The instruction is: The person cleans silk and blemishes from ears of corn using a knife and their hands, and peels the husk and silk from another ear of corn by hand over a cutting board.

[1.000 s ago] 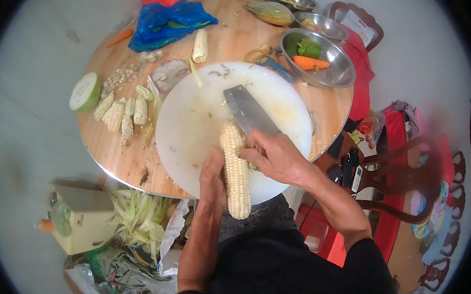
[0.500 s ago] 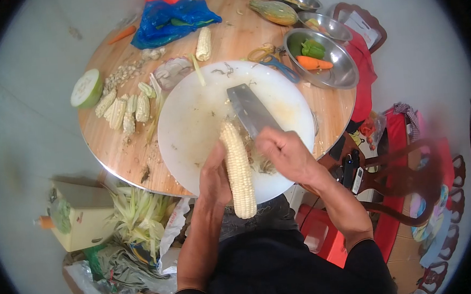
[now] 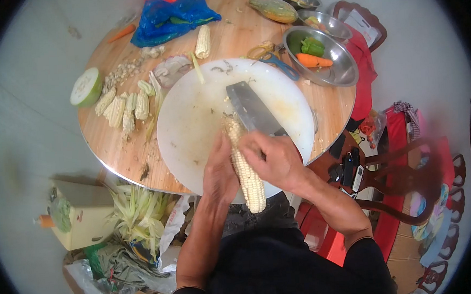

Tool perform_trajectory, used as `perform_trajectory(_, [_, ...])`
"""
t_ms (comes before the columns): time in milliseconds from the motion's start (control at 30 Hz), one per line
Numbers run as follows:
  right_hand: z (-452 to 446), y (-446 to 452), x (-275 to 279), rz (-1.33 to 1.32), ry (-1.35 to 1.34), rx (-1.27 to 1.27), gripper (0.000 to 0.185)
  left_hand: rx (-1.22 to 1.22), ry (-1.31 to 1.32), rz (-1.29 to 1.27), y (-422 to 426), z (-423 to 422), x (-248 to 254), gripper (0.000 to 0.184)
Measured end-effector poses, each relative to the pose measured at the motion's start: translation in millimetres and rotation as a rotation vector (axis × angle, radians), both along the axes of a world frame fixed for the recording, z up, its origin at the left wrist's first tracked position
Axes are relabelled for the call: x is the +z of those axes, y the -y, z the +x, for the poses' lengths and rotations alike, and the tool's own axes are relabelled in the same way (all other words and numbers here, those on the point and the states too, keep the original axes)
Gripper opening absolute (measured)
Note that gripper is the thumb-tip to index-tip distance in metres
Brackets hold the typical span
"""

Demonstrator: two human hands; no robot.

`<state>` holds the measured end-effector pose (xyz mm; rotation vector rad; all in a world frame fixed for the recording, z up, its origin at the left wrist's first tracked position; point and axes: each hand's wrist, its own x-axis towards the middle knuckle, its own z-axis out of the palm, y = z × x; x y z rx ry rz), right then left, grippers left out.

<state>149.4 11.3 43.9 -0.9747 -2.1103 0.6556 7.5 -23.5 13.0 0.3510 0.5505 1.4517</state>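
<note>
My left hand (image 3: 220, 167) is closed around the left side of a husked, pale corn cob (image 3: 250, 181), which slants over the near part of the round white cutting board (image 3: 183, 134). My right hand (image 3: 273, 158) touches the cob's upper part with its fingers curled in. Whatever may be pinched in those fingers is hidden. A cleaver (image 3: 252, 109) lies flat on the board just beyond my right hand, its handle end covered by that hand.
Left of the board lie several corn pieces (image 3: 117, 111), garlic cloves (image 3: 120, 74) and a cut gourd (image 3: 86, 87). Blue-handled scissors (image 3: 282, 67) and a metal bowl (image 3: 343, 74) with a carrot (image 3: 314, 61) sit at the right. A blue plastic bag (image 3: 174, 18) is at the back.
My right hand has moved left from beside the cleaver onto the corn cob. The cob has tilted and shifted slightly right in my left hand. The cleaver has stayed put.
</note>
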Motion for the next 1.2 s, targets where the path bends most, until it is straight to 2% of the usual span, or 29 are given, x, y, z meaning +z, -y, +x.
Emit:
perform_trajectory(133, [17,-21,-1,-0.228,-0.094,-0.194,0.017,0.009,-0.034,-0.056,0,-5,-10,0.047])
perform_trajectory(200, [26,-28,-8,-0.306,-0.148,-0.134,0.017,-0.077,0.041,-0.058,0,-12,-15,0.046])
perform_trajectory(267, [30,-28,-6,-0.385,-0.201,-0.076,0.018,-0.054,0.052,-0.08,-2,-13,-17,0.046])
perform_trajectory(333, [28,-18,14,-0.584,0.058,-0.002,0.024,-0.032,0.062,-0.105,-3,-12,-17,0.046])
perform_trajectory(433, [19,-14,7,-0.436,0.122,0.069,0.023,0.005,0.047,-0.137,-3,-9,-13,0.047])
perform_trajectory(567, [18,-21,12,-0.498,0.303,0.176,0.034,-0.002,0.041,-0.087,-5,-9,-17,0.048])
perform_trajectory(633, [17,-19,3,-0.443,0.158,0.223,0.032,-0.002,0.023,-0.084,-5,-9,-16,0.049])
perform_trajectory(733, [20,-18,-1,-0.479,0.094,0.278,0.029,0.051,0.008,-0.109,-4,-8,-15,0.05])
perform_trajectory(767, [22,-19,-4,-0.479,0.095,0.28,0.029,0.053,-0.094,-0.067,-3,-10,-20,0.058])
perform_trajectory(800, [25,-21,-6,-0.536,-0.101,0.206,0.028,0.054,-0.197,-0.025,-2,-11,-25,0.067])
perform_trajectory(833, [29,-23,-8,-0.59,-0.297,0.128,0.027,0.054,-0.197,-0.026,-2,-14,-30,0.067])
perform_trajectory(900, [35,-36,-8,-0.527,-0.284,0.059,0.026,-0.05,-0.14,-0.036,-2,-19,-36,0.069])
perform_trajectory(933, [37,-41,-7,-0.461,-0.271,-0.012,0.026,-0.055,-0.141,-0.033,-2,-18,-35,0.069])
perform_trajectory(967, [36,-39,-6,-0.458,-0.273,-0.016,0.026,-0.035,-0.087,-0.037,-2,-16,-33,0.055])
perform_trajectory(1000, [31,-35,-5,-0.433,-0.184,0.008,0.028,-0.012,-0.032,-0.044,-1,-15,-30,0.042])
perform_trajectory(1067, [21,-27,2,-0.412,-0.096,0.035,0.03,0.021,-0.065,-0.075,1,-9,-20,0.042])
perform_trajectory(1133, [14,-20,16,-0.329,0.348,0.052,0.025,0.06,-0.1,-0.105,1,-9,-18,0.041])
perform_trajectory(1200, [13,-22,15,-0.257,0.333,0.073,0.025,0.04,-0.176,-0.107,1,-10,-20,0.04])
